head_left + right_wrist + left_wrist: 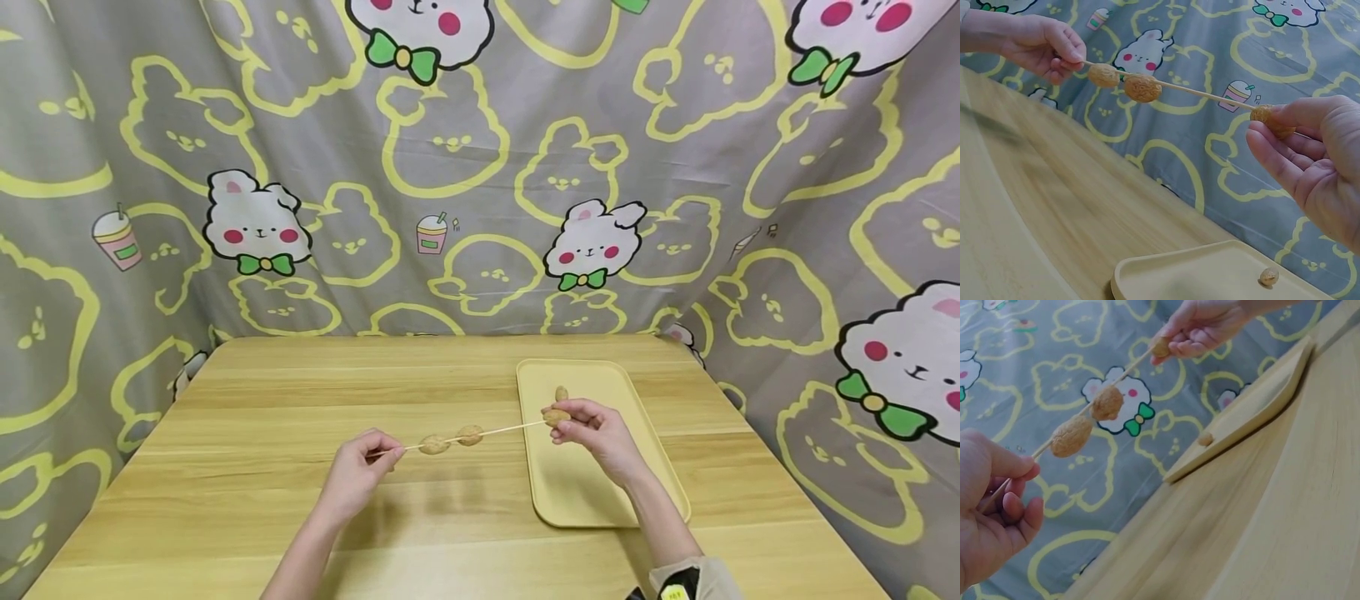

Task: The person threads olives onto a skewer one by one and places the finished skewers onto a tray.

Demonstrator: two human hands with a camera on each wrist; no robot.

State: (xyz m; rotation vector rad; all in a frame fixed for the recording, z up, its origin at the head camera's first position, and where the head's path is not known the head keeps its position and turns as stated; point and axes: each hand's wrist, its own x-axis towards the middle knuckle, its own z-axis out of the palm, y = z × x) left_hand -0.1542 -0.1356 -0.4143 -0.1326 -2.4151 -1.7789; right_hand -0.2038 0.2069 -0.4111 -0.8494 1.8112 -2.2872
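A thin wooden skewer (513,429) stretches between the two hands above the table. My left hand (360,471) pinches it near its left end between thumb and fingers. Two wrinkled brown fried balls are threaded on it, one oval (1072,435) beside the left fingers and one rounder (1107,403) just past it. My right hand (603,437) holds a third brown ball (1263,114) between thumb and fingertips at the skewer's right tip. Whether the tip has entered that ball, I cannot tell. Another small ball (1269,276) lies on the pale yellow tray (555,515).
The tray sits on the right part of the wood-grain table (262,500), under the right hand. A grey curtain (480,183) with rabbit and yellow outline prints hangs behind the table and along both sides.
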